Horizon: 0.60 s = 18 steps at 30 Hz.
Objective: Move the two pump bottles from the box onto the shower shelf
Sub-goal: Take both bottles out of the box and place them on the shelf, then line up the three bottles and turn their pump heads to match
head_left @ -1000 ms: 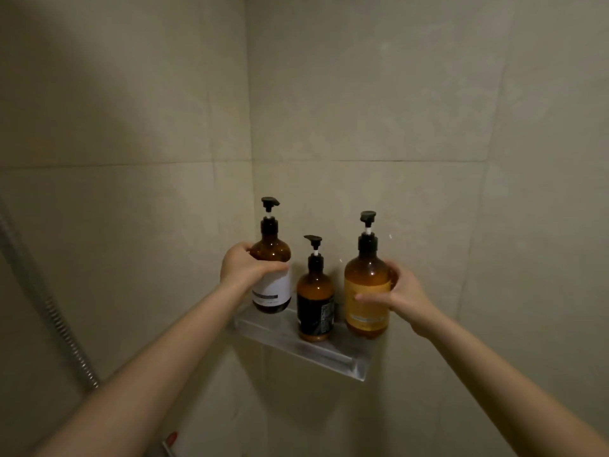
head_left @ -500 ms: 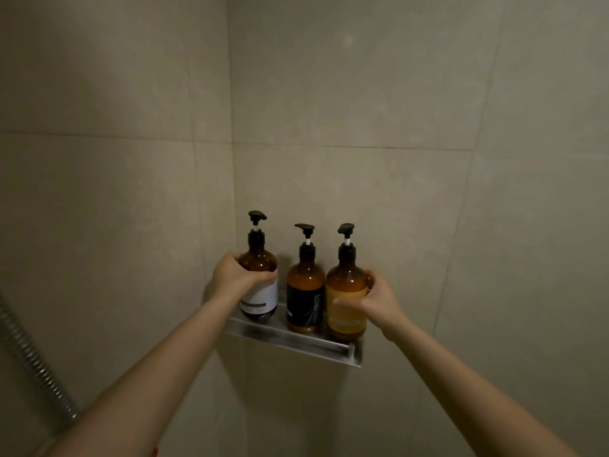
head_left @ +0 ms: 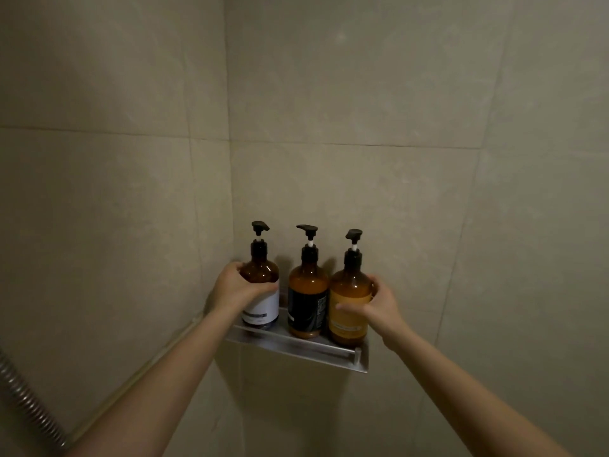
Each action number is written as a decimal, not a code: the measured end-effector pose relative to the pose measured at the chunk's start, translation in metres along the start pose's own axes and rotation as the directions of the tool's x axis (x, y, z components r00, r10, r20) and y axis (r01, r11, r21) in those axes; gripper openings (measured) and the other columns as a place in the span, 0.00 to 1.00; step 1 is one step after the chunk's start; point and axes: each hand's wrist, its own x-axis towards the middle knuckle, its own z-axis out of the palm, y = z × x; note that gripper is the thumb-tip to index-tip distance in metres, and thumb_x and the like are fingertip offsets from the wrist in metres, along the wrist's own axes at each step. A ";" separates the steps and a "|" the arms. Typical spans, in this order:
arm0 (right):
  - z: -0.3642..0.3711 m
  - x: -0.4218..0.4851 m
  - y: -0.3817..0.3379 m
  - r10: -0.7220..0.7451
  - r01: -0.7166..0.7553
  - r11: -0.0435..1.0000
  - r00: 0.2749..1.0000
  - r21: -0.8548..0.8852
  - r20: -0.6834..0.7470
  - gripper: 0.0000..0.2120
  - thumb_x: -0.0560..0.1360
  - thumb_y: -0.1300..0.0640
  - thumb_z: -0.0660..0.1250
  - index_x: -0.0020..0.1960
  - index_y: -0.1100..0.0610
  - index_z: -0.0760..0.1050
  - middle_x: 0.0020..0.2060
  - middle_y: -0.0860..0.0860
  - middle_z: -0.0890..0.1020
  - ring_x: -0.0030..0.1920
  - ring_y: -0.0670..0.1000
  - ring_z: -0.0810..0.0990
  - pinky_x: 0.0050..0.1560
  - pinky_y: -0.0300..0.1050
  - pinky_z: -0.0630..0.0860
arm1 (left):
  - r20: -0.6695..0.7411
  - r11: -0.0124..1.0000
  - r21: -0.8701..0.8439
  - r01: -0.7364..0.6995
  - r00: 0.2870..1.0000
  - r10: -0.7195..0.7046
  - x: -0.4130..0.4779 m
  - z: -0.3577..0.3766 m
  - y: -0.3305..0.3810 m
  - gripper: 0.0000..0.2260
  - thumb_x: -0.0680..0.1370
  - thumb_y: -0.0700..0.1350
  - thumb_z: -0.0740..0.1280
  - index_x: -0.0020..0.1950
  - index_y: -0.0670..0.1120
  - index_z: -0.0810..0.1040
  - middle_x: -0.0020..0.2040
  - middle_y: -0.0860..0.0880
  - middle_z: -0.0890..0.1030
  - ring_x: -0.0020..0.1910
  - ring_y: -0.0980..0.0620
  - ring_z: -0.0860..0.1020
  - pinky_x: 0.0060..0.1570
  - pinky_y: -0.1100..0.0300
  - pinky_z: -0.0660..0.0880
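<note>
The step in hand is placement, and it appears close to finished: three amber pump bottles stand upright in a row on the shelf (head_left: 298, 347), a metal tray fixed in the corner of the tiled wall (head_left: 362, 127). The left hand (head_left: 235, 290) is wrapped around the left bottle (head_left: 262, 285), fingers curled behind its shoulder and thumb across the top of its label. The right hand (head_left: 375, 306) is wrapped around the right bottle (head_left: 349, 298), thumb laid across the front of the label and fingers behind. The middle bottle (head_left: 308, 291) stands free between them, touching or nearly touching the right bottle and set a little apart from the left one. Both held bottles appear to rest on the shelf, though the front rail hides their bases, so full seating cannot be confirmed. The box is not in view. Judged from this arrangement, the next move calls for confirming that each base sits flat behind the rail, then opening both hands and drawing them straight back without brushing the pump heads or nudging the middle bottle. The shelf is narrow and the bottles are tall, so release should be gradual. Labels: the left bottle carries a white label with a dark band near its lower edge; the middle bottle carries a black label with pale print along its right edge; the right bottle carries a yellow-orange label. The light is dim and no wording or brand can be read on any of them. A ribbed metal hose (head_left: 29, 407) crosses the lower left corner.
</note>
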 end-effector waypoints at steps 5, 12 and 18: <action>-0.005 -0.002 0.005 -0.019 0.018 1.000 0.997 0.014 0.075 0.36 0.60 0.56 0.80 0.61 0.47 0.65 0.53 0.45 0.75 0.57 0.52 0.75 0.56 0.50 0.75 | 0.008 0.999 -0.032 -0.028 1.000 0.029 -0.002 0.005 -0.003 0.36 0.50 0.60 0.76 0.55 0.54 0.71 0.43 0.59 0.74 0.47 0.52 0.76 0.43 0.57 0.73; -0.011 0.001 -0.004 0.020 -0.013 0.999 0.988 -0.045 0.156 0.37 0.61 0.54 0.80 0.63 0.49 0.63 0.51 0.43 0.72 0.56 0.51 0.74 0.50 0.44 0.73 | -0.013 0.997 0.016 -0.071 0.997 0.071 -0.012 0.003 0.009 0.41 0.61 0.57 0.76 0.70 0.48 0.64 0.66 0.47 0.73 0.66 0.45 0.72 0.61 0.49 0.72; -0.011 0.002 -0.020 -0.076 0.085 0.983 0.995 -0.164 0.057 0.46 0.57 0.43 0.79 0.69 0.51 0.62 0.52 0.42 0.70 0.51 0.43 0.72 0.39 0.28 0.69 | -0.242 0.887 0.114 -0.448 0.853 0.462 -0.055 0.013 0.038 0.18 0.69 0.55 0.69 0.58 0.53 0.74 0.50 0.56 0.78 0.48 0.55 0.78 0.46 0.57 0.78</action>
